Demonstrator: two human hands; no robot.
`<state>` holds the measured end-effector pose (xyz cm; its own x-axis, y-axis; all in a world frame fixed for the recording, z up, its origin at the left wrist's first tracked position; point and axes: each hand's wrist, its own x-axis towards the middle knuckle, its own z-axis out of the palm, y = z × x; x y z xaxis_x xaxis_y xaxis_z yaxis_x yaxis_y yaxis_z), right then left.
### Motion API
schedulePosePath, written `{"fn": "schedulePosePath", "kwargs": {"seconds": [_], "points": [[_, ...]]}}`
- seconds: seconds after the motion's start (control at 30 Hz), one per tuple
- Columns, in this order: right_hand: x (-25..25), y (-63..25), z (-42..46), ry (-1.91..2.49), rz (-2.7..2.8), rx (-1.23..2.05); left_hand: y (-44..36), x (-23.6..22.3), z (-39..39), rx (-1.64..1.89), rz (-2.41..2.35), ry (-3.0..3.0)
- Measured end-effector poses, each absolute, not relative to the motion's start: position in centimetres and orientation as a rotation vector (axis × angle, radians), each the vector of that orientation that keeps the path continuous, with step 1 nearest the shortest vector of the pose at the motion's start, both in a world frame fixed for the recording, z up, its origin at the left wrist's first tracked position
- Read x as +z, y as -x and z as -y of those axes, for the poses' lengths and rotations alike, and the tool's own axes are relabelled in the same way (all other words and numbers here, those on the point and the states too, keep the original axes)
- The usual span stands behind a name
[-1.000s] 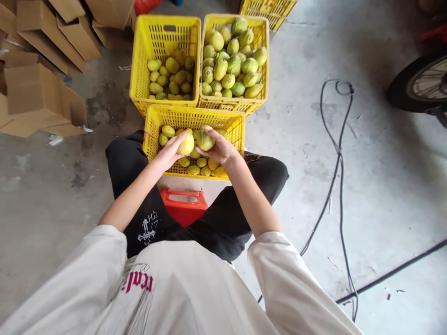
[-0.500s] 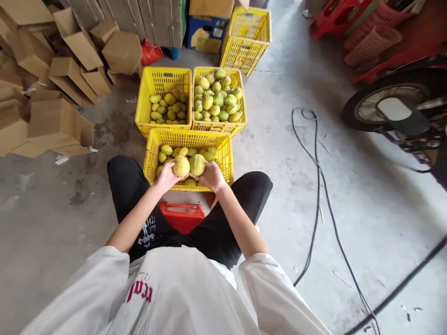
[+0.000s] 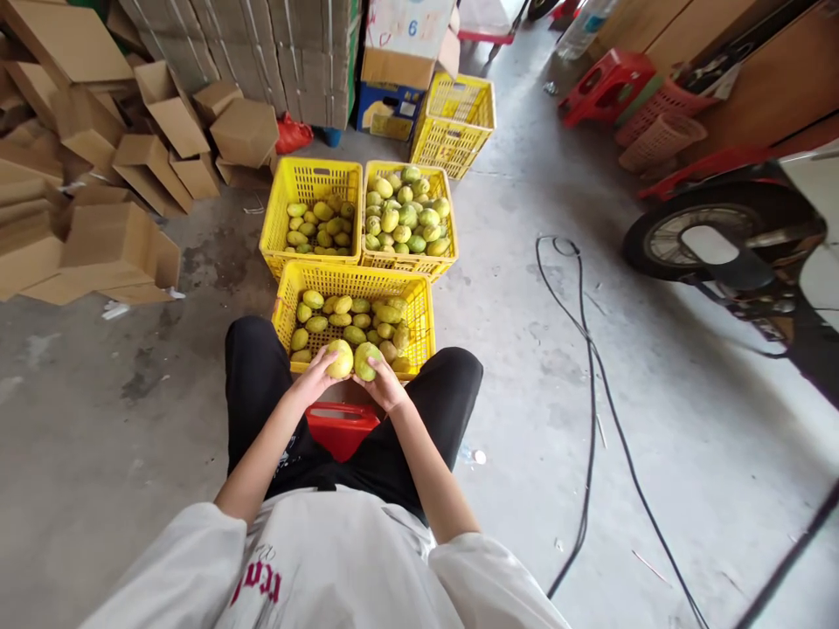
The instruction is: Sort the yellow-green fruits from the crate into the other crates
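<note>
My left hand [image 3: 315, 377] is closed around a yellow fruit [image 3: 340, 358]. My right hand [image 3: 385, 388] is closed around a greener fruit [image 3: 365, 359] right beside it. Both fruits are held at the near rim of the nearest yellow crate [image 3: 419, 323], which holds several more green-yellow fruits. I sit with my knees on either side of this crate, on a red stool [image 3: 341, 428].
Two more yellow crates with fruit stand behind: the left one [image 3: 310, 179] and the fuller right one [image 3: 433, 262]. Empty yellow crates [image 3: 459, 118] lie further back. Cardboard boxes [image 3: 118, 236] pile up at left. A black cable [image 3: 590, 376] and a motorbike wheel [image 3: 714, 240] are at right.
The view has tilted up and back, showing more of the room. Both hands drew the two fruits nearer my body, from over the crate's middle to its near rim.
</note>
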<state>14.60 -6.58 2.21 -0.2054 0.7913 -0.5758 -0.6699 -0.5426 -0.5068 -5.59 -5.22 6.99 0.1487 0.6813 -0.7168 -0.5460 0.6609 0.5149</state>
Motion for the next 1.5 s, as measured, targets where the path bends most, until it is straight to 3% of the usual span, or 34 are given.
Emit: {"fn": "schedulePosePath", "kwargs": {"seconds": [0.33, 1.5], "points": [[0.3, -13.6, 5.7, 0.922, 0.134, 1.852, 6.1, 5.4, 5.7, 1.073, -1.022, 0.034], [0.1, -13.4, 4.3, 1.015, 0.168, 1.877, 4.6, 4.7, 5.0, 1.030, -1.112, -0.130]]}}
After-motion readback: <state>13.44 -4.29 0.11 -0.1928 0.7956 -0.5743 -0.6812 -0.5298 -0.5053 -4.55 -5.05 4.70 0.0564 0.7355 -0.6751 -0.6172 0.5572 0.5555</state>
